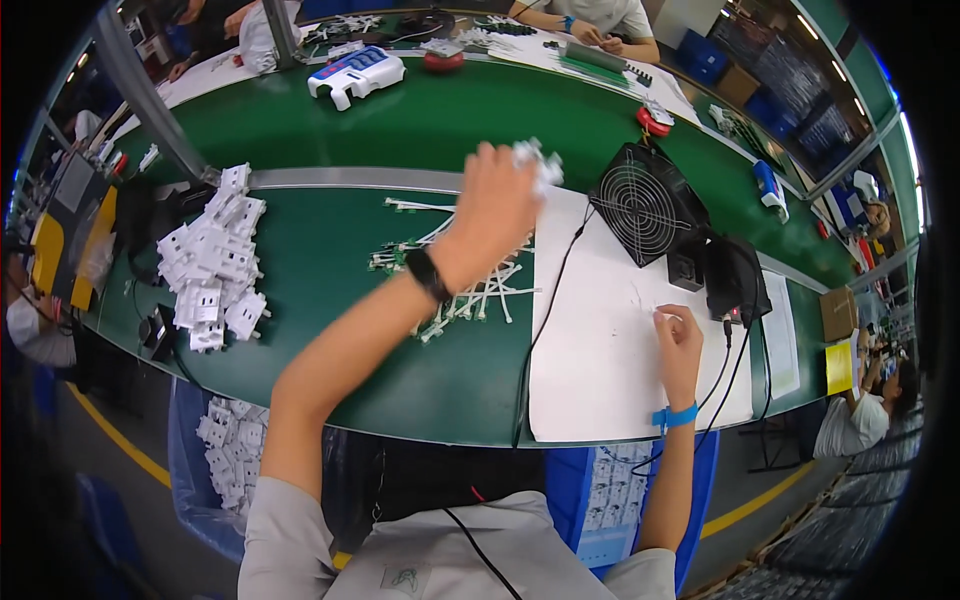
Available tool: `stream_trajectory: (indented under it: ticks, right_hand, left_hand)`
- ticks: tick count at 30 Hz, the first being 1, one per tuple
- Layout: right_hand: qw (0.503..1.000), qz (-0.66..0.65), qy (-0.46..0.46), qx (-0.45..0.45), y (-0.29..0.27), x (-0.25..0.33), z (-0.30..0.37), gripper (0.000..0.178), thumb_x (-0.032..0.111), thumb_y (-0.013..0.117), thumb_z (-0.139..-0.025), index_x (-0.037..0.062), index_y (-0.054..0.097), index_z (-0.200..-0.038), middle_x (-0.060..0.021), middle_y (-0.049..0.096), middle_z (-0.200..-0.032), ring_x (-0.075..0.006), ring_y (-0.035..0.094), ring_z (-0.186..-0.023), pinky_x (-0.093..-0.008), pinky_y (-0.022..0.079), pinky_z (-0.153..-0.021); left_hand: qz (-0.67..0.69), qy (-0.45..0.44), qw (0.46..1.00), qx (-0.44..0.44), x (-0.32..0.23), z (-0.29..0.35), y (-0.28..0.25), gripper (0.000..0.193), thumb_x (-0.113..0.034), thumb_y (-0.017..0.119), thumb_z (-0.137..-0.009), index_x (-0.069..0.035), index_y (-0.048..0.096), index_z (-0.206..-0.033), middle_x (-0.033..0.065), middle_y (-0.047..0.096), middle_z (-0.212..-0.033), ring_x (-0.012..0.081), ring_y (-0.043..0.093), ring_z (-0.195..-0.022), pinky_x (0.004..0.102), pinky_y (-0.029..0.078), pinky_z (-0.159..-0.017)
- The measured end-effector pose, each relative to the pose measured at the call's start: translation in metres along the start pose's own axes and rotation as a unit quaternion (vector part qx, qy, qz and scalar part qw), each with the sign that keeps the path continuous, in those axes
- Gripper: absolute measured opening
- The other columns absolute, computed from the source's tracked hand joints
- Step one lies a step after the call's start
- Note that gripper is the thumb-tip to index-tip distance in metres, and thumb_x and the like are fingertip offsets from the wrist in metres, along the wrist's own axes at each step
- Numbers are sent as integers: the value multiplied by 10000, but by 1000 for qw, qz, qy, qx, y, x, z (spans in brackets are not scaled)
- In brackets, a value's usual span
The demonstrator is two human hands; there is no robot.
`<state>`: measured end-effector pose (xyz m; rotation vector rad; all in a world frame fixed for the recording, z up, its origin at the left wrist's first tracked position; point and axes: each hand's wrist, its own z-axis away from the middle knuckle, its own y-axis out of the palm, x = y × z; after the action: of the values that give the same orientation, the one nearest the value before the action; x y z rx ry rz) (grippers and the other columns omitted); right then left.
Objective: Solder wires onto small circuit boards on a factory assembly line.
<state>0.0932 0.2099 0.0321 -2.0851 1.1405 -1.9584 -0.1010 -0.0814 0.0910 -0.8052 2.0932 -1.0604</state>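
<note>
My left hand [490, 210], with a black band at its wrist, is stretched out over the far edge of the bench. Its fingers are closed on a white plastic part [541, 166], smeared by motion. Below that forearm lies a loose heap of white cable pieces with green ends [485, 293]. At the left sits a pile of white plastic housings [215, 250]. My right hand [680, 345], wearing a blue wrist strap, is held over the white paper sheet [590, 390]. Its thumb and forefinger are pinched together; what they hold, if anything, is too small to make out.
A black fan with a wire grille [640, 205] stands beyond my right hand, its cables trailing over the bench. Past the metal rail, a green conveyor [480, 120] carries a white and blue casing [357, 76]. Below the bench are a bag of housings [232, 450] and a blue bin [570, 500].
</note>
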Motion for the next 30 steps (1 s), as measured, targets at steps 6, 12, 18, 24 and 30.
stream_trajectory:
  ticks: [6, 12, 18, 24, 30]
  right_hand:
    - [989, -58, -96, 101, 81, 74, 19, 117, 120, 679, -980, 3, 665, -980, -3, 480, -612, -51, 424, -581, -271, 327, -520]
    - [945, -53, -260, 190, 180, 157, -6, 230, 216, 742, -922, 3, 681, -980, -120, 646, -760, -264, 604, -658, -380, 456, -595]
    - [893, 142, -413, 109, 303, 176, -58, 260, 235, 730, -899, 19, 689, -1039, -163, 651, -1077, -351, 601, -1085, -477, 430, -943]
    - [902, 210, -355, 125, 332, 168, -66, 191, 187, 794, -813, 36, 720, -903, -162, 669, -1018, -347, 633, -1051, -491, 473, -906]
    - [951, -20, -273, 146, 312, 195, -64, 160, 133, 757, -862, -11, 690, -878, -166, 726, -808, -326, 710, -764, -432, 555, -747]
  left_hand:
    - [-198, -199, 959, -42, 148, 3, 4, 701, -412, 760, -858, -30, 527, -1398, 358, 405, -1475, 483, 457, -1312, 675, 328, -1103]
    - [-289, -167, 942, 46, 182, 65, -110, 528, -389, 765, -845, -54, 665, -1241, 190, 649, -1241, 411, 561, -1259, 716, 215, -1161]
    - [-389, -255, 872, 151, 235, 169, -196, 488, -327, 781, -832, -45, 650, -1208, 203, 660, -1230, 418, 599, -1211, 721, 378, -1044]
    - [-274, -213, 938, 1, 234, 238, -196, 710, -246, 807, -797, -14, 522, -1404, 200, 657, -1190, 378, 612, -1154, 477, 495, -1001]
    - [-164, -129, 976, -56, 208, 222, -203, 679, -88, 768, -806, -28, 497, -1425, 193, 645, -1147, 373, 620, -1071, 479, 505, -903]
